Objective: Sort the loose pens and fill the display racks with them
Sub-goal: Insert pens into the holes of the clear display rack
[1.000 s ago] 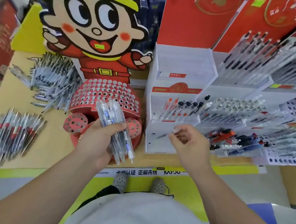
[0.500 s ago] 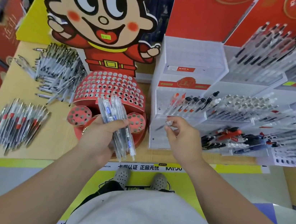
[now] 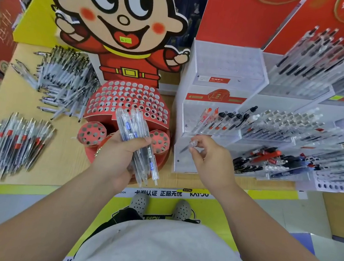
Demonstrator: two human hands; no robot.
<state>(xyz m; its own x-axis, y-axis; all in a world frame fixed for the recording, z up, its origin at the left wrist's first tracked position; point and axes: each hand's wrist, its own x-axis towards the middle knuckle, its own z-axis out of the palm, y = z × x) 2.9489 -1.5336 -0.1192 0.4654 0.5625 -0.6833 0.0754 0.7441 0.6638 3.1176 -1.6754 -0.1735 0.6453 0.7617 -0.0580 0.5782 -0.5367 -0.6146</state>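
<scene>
Right hand (image 3: 211,159) pinches one pen (image 3: 188,147), axis 2-to-8 o'clock, with the white rack (image 3: 223,62) and its part-filled row (image 3: 222,119) close at 12 o'clock; left hand (image 3: 117,156), farther off at 9 o'clock, grips the clear pen bundle (image 3: 131,125).

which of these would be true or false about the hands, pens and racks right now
The left hand grips a bundle of clear pens. True.
The right hand is empty. False: it pinches a single pen.
The red holed rack is full of pens. False: its visible holes are empty.
A far pile and a near pile of loose pens lie left of that rack. True.
</scene>
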